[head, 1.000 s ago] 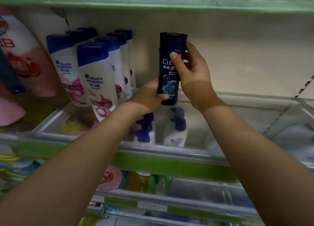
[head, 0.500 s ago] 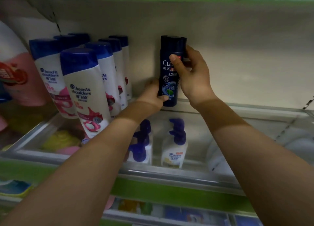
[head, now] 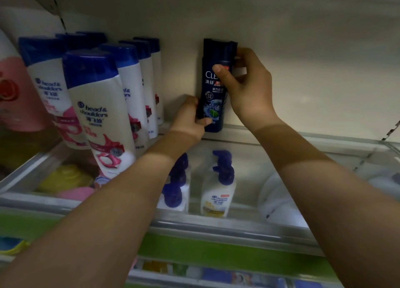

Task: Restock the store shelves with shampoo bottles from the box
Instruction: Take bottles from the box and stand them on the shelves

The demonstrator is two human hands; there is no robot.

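Both hands, left hand [head: 190, 119] low, right hand [head: 244, 88] high, grip the upright dark-navy shampoo bottle [head: 214, 106] (white lettering) between them.

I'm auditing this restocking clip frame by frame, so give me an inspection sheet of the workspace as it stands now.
Surface: clear shelf with a raised front lip, pale back panel behind.
Job's things: dark blue shampoo bottle upright at the back of the shelf; the box is not in view.
Clutter: white blue-capped bottles in rows to its left, leaning; pink bottle at far left.
Grippers: left hand grips the dark bottle's lower part; right hand grips its upper part, thumb across the label.
Cables: nothing seen.
Surroundings: pump bottles seen through the shelf on the tier below; green shelf edge strip.
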